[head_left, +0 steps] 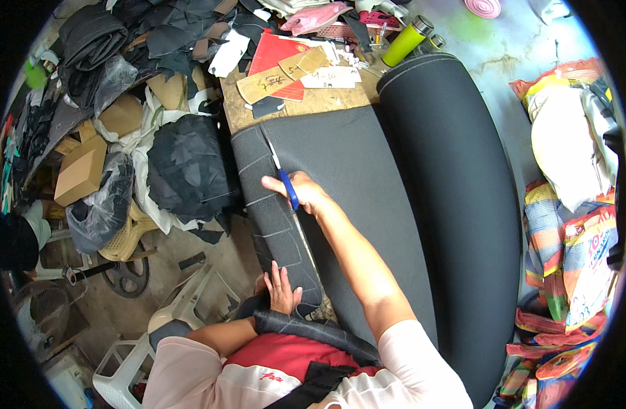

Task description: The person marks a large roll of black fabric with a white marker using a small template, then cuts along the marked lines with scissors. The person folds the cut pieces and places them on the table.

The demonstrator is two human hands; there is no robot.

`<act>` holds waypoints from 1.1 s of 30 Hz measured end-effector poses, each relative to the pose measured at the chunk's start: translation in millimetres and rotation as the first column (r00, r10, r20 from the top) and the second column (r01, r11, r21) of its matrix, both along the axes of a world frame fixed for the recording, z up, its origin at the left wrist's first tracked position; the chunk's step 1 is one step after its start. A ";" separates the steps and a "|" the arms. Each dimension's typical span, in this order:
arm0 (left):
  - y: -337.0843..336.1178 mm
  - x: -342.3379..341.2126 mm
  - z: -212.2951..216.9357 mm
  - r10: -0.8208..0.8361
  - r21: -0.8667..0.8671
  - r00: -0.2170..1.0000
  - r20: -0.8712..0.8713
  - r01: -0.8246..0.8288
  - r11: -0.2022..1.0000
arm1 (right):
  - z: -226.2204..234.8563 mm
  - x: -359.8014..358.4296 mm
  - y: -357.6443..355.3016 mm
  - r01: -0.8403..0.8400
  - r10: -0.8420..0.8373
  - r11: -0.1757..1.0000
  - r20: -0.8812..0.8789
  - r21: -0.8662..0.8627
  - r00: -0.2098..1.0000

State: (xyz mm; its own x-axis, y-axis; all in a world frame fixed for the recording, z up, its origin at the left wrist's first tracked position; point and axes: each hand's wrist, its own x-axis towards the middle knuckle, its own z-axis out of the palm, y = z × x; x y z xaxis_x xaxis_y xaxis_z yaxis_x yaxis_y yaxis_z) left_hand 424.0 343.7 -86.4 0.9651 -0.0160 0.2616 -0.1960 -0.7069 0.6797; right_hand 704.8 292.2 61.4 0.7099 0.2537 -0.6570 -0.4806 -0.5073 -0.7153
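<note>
Right hand (304,194) is closed around the blue handles of one pair of scissors (283,178); blades point away from the fingers, up along a chalk line on the dark grey fabric sheet (347,177). Left hand (283,290) lies flat, fingers spread and holding nothing, pressing the cut strip (275,218) near the body. The strip lies to the left of the right-hand fingers, already parted from the main sheet below the scissors.

Risk, as judged: the strip's outer edge hangs off the table side, so its weight could drag the cloth and pull the cut off the chalk line. The left hand is well apart from the blades, so the fabric between is unsupported and may bunch.

Count: one pair of scissors, one wide fabric roll (456,204) to the right of the fingers, one green bottle (407,41) and one red folder (275,58) beyond the blade tips, several card patterns, exact number unclear.
</note>
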 end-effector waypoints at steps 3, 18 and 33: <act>-0.7 0.7 0.5 0.006 -0.014 1.000 -0.007 -0.006 1.000 | -8.9 6.6 6.9 -0.012 0.014 0.999 0.038 -0.051 0.999; 2.1 5.7 16.1 -0.026 -0.191 0.999 -0.043 0.017 0.981 | 3.9 15.0 23.3 0.239 -0.279 0.939 0.139 0.246 0.950; 61.5 66.6 78.3 0.283 -0.465 0.909 -0.305 -0.402 0.789 | 14.7 -264.2 -234.8 0.501 0.051 0.300 0.538 -0.812 0.841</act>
